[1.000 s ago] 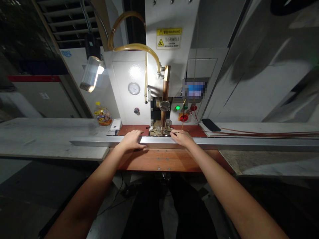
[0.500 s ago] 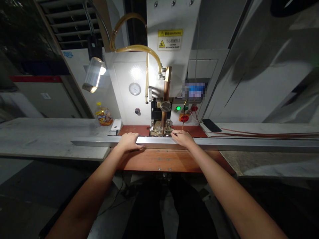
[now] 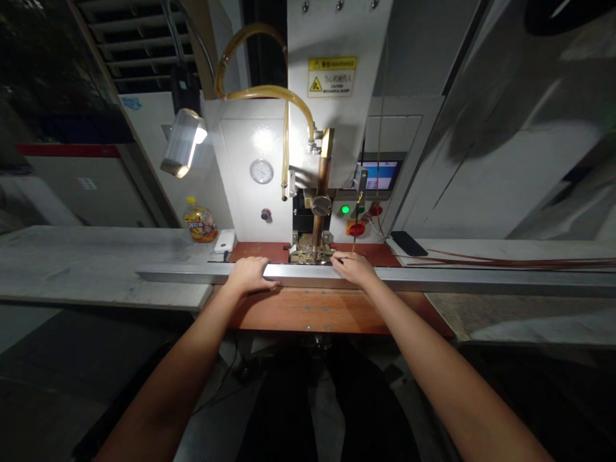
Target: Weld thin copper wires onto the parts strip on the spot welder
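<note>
A long grey metal bar (image 3: 303,274) lies crosswise along the front of the spot-welding machine. My left hand (image 3: 249,274) wraps over it left of the copper electrode (image 3: 318,234), its thumb along the front face and its fingers over the top. On the other side of the electrode, my right hand (image 3: 355,268) rests at the bar's top edge. Its fingertips are pinched together close to the small metal fixture (image 3: 308,249) under the electrode. Whatever thin piece sits between those fingertips is too small to make out.
Thin copper-coloured rods (image 3: 510,263) lie on the right table near a black phone (image 3: 409,244). A bottle (image 3: 201,223) and a small white box (image 3: 224,242) stand left. The lamp (image 3: 183,144) hangs above them. A red-brown board (image 3: 308,311) juts out in front.
Both hands keep their places on the bar. The view has shifted very slightly; nothing else has visibly moved.
</note>
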Motion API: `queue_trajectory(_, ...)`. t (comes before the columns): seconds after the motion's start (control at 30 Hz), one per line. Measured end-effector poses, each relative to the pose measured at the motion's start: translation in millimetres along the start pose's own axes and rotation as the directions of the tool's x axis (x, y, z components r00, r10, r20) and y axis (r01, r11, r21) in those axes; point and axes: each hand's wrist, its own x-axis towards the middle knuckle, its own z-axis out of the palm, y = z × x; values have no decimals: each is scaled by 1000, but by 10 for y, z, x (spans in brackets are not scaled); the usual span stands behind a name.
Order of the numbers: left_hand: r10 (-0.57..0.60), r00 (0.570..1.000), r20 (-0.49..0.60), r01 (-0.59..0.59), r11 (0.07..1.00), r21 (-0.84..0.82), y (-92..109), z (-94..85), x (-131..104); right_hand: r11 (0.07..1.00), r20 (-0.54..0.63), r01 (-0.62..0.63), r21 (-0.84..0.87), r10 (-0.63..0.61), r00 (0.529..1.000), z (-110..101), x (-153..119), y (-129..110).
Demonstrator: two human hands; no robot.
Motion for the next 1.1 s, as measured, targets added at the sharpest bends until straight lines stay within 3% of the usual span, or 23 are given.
queue_trajectory(1.1,6,999,-32,-5,1000,10,-7,41,3,1000,-23,16,-4,-16,1000,21,2,11)
